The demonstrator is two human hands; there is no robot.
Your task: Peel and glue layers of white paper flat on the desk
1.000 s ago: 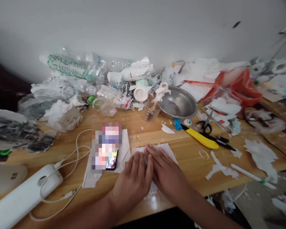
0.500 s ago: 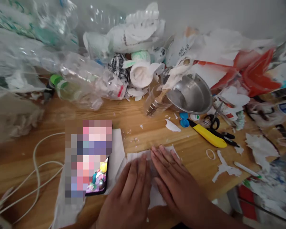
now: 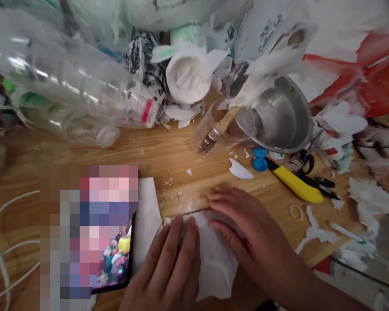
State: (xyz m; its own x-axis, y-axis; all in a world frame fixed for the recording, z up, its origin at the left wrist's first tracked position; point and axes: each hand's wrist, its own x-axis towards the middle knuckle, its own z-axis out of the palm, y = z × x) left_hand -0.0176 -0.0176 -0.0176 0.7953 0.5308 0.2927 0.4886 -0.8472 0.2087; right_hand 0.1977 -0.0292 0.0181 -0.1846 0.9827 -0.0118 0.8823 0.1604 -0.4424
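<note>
white paper (image 3: 214,255) | flat under left hand (image 3: 164,270) | right hand (image 3: 249,237)

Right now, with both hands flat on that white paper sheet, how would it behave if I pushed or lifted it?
The white paper sheet looks thin and creased, so it would probably flop when lifted. Its near edge curls beside the left hand, so a push may buckle it rather than slide it. The right hand presses it onto the wooden table; it seems light and easily torn.
</note>
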